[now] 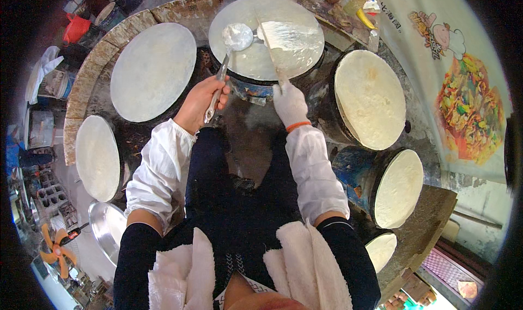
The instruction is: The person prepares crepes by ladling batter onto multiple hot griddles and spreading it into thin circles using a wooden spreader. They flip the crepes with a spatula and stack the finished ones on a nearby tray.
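Observation:
My bare left hand [204, 104] is closed round the metal handle of a ladle [237, 37]. The ladle's bowl, coated in pale batter, sits over the left part of the round griddle [231, 17] straight ahead. My right hand [290, 104], in a white glove with an orange band at the wrist, grips the near end of a long thin spreader [271, 47]. Its blade lies across the griddle from near to far. Wet white batter [291, 35] shows to the right of the blade, and a thin pale layer covers the rest.
Round griddles with pale sheets surround me: left [155, 70], lower left [98, 157], right [373, 100] and lower right [400, 187]. A metal basin [103, 228] stands near my left elbow. A curved brick ledge [128, 29] runs behind the left griddles. An orange-bladed fan [57, 251] is farther left.

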Motion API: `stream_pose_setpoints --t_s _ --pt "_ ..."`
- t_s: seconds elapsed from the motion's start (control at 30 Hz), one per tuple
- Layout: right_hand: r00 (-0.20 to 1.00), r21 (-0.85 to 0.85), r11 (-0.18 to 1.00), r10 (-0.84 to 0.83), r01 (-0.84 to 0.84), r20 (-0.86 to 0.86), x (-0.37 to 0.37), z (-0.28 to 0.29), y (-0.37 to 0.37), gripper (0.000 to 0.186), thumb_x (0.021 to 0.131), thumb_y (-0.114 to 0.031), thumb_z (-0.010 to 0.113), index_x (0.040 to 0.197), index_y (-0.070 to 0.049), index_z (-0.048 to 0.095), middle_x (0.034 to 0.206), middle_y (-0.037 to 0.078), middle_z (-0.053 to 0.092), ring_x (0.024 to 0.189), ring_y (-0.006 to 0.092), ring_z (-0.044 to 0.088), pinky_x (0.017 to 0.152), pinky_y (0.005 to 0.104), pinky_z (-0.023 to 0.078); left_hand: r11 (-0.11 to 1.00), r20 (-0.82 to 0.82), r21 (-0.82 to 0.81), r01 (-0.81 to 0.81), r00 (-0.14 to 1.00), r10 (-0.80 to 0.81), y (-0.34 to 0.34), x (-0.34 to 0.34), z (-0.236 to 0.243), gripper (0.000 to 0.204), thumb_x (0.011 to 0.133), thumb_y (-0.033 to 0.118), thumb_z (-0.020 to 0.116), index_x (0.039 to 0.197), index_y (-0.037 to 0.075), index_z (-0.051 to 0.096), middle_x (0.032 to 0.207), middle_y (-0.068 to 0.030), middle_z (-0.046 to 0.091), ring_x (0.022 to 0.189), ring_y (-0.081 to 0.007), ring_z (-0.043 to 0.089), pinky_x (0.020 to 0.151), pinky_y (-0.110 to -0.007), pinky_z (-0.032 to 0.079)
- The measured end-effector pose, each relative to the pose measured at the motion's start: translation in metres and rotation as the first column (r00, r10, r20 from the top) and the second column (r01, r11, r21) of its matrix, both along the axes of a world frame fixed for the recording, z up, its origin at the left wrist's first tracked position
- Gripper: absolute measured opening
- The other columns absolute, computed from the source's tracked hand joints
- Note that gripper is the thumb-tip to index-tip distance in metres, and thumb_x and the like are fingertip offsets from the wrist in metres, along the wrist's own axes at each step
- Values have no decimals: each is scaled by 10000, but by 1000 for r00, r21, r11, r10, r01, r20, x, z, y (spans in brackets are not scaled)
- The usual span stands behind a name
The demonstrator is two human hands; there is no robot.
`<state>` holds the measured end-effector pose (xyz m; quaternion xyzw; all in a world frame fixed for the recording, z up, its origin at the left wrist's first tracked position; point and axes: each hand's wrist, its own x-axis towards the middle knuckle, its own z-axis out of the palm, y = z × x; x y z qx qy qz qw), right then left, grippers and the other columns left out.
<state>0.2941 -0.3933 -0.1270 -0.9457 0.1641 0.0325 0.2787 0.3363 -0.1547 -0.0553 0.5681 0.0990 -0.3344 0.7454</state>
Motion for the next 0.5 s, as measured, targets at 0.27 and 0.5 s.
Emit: stream_pose_setpoints --t_s 0.27,0.5 --pt "998 82 995 -61 58 29 -21 -16 13 555 966 -306 562 1500 -286 413 929 238 705 868 431 693 775 533 559 999 5 -49 -1 1000 1 10 -6 -1 306 1011 137 476 1289 12 503 846 -11 573 555 -58 491 461 -199 402" --pt "967 -35 998 -45 56 252 39 -24 -56 449 955 -354 572 1345 -131 589 939 264 690 896 420 673 839 515 525 1000 89 22 -18 996 16 8 -2 2 326 1014 143 471 1310 8 485 848 -13 574 554 -58 494 460 -202 399"
